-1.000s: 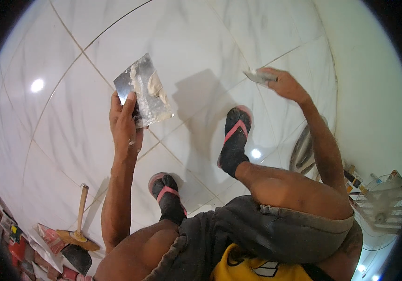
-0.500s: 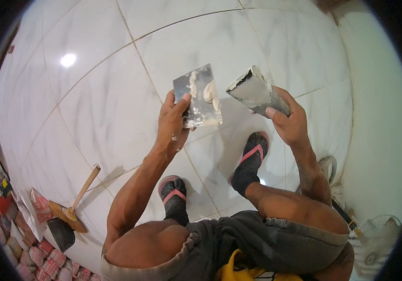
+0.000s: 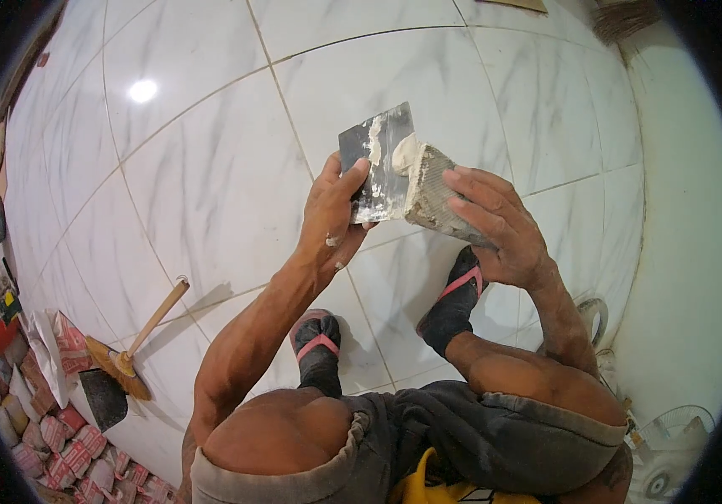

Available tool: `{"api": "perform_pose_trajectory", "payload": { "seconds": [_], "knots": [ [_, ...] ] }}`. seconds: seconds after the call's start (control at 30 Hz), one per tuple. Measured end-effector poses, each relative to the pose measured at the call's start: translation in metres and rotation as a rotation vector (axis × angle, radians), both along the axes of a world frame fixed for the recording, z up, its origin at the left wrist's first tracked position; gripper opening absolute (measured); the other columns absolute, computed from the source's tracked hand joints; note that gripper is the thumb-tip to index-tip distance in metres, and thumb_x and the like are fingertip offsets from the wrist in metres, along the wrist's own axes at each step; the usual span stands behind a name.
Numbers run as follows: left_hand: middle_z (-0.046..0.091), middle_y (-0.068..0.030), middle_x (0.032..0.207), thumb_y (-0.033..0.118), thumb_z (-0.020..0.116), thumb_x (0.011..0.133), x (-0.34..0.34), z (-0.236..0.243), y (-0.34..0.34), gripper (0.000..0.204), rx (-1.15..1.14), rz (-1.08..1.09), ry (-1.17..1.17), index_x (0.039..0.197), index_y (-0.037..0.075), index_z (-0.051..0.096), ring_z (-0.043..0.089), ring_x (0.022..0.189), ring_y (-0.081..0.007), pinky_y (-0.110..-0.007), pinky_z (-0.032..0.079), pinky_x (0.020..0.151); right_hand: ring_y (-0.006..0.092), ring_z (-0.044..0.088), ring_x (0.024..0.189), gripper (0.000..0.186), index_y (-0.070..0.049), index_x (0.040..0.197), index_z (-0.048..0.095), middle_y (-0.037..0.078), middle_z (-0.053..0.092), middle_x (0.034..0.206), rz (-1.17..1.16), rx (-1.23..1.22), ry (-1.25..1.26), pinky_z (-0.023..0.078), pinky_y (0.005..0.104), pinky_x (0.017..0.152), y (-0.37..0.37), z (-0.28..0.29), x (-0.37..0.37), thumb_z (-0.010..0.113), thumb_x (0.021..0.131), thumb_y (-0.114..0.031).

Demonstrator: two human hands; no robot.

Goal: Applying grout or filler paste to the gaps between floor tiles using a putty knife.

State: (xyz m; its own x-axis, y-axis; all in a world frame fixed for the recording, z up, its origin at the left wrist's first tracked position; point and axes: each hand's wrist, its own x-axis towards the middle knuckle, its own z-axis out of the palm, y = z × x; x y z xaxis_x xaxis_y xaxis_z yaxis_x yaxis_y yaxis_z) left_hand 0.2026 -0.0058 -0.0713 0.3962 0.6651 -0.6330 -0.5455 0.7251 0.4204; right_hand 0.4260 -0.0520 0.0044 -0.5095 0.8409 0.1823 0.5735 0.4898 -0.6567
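The fingers of the left hand are closed around the lower edge of a flat, dark grey rectangular metal scraper blade, the thumb pressed onto its face and the other fingers behind it. The blade stands tilted in the air above the floor, and a streak of pale putty runs down its middle. The fingers of the right hand are curled over a second, wider trowel-like tool whose grey, ridged face is coated in dried mortar; a lump of whitish putty sits on its front edge. That edge touches the right side of the blade, so the two tools meet between the hands.

Both tools are held up in front of the person, above a floor of large glossy white marble-look tiles with thin grout lines. Below the hands, the person's two feet in black sandals with pink straps rest on the tiles, and the bent knees and grey shorts fill the lower edge.

To the left, well apart from the hands, a wooden-handled hammer lies on the floor beside a dark scoop-shaped tool. Stacks of red and white sacks line the lower left rim.
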Motion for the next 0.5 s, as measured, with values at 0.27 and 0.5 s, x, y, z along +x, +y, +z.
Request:
{"api": "perform_pose_trajectory", "payload": {
  "seconds": [0.27,0.5],
  "knots": [
    [0.061,-0.0044,0.100,0.017,0.052,0.098,-0.013,0.012,0.011,0.030,0.180,-0.006,0.022,0.125,0.005,0.047,0.063,0.076,-0.0076,-0.024,0.057,0.061,0.0339,0.053,0.124,0.061,-0.003,0.123,0.057,0.019,0.057,0.131,-0.102,-0.157,-0.072,0.044,0.0427,0.103,0.001,-0.005,0.036,0.050,0.068,0.020],
    [0.062,-0.0050,0.087,0.016,0.052,0.099,-0.021,0.004,0.022,0.030,0.314,-0.005,0.116,0.124,0.003,0.043,0.059,0.059,-0.0076,-0.024,0.044,0.042,0.0262,0.061,0.112,0.046,-0.001,0.112,0.063,0.017,0.065,0.116,-0.333,-0.445,0.468,0.047,0.0372,0.098,0.003,0.004,0.044,0.051,0.072,0.018]
  ]
}}
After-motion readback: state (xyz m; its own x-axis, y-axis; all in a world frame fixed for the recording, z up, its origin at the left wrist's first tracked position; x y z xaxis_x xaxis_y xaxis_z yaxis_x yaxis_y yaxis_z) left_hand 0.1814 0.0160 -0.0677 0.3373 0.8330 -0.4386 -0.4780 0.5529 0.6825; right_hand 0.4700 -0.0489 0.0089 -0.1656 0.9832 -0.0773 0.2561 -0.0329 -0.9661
